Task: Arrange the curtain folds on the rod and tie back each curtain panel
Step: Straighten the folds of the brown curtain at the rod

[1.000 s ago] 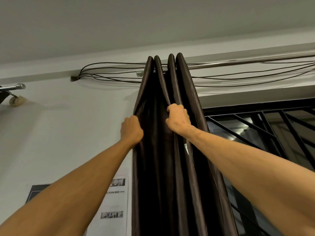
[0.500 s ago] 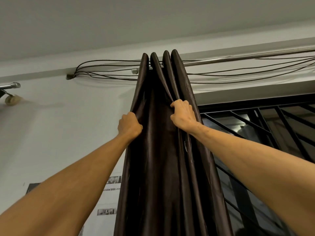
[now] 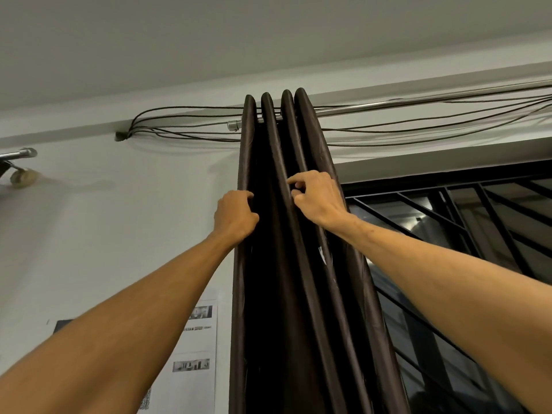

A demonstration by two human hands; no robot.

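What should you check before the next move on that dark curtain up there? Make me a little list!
1. Dark brown fabric curtain hangs on the silver metal rod: ok.
2. Four folds stand side by side at the top: ok.
3. Left hand grips the leftmost fold: ok, its fingers curl round it.
4. Right hand grips a fold: cannot tell. Its curled fingers are at a fold further right, but a pinch is not plain.
5. Curtain tied back: cannot tell. No tie shows in the visible part, and the bottom is out of view.
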